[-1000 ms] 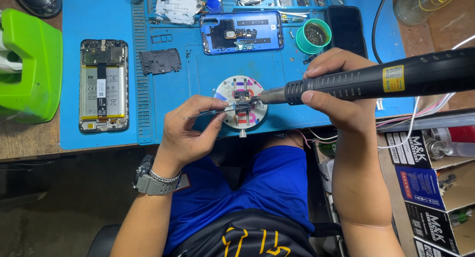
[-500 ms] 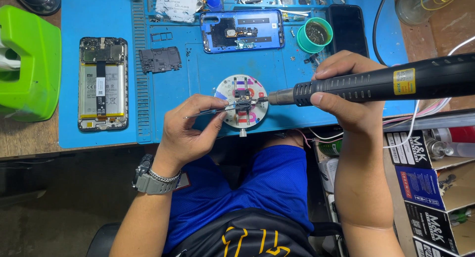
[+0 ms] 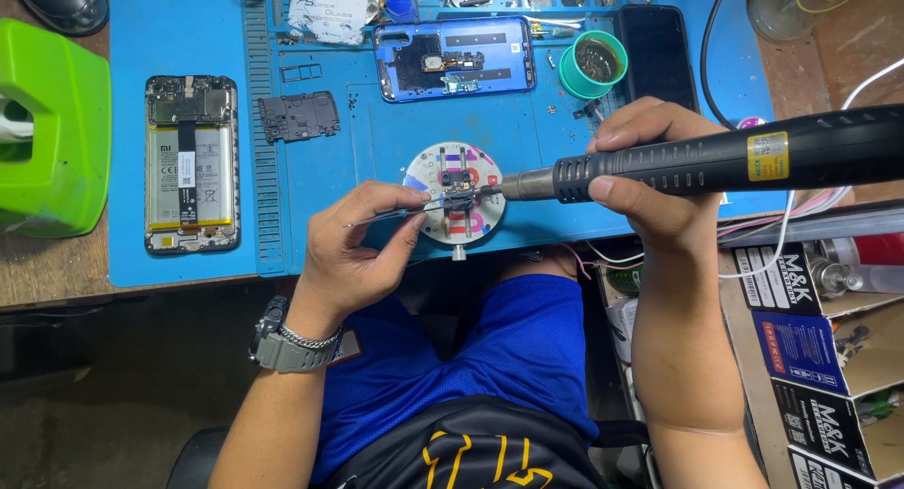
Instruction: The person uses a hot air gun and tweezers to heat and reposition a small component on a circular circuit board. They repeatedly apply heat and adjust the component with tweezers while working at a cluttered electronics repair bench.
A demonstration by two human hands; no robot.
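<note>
Board [image 3: 459,183] is sitting clamped at the centre of the round holder [image 3: 455,205], on the blue mat [image 3: 377,150] at the desk's near edge. Left hand [image 3: 363,254] is reaching in from the left, fingers pinching tweezers [image 3: 414,210] whose long axis is running left to right, tips touching the board. Right hand [image 3: 659,183] is wrapping around the hot-air gun [image 3: 716,160], nozzle aiming at the board from the right, just beside it.

The black tool [image 3: 716,160] runs off the right edge. The green box [image 3: 47,131] is cut at the left. The tiny board [image 3: 459,182] is too small to make out.
</note>
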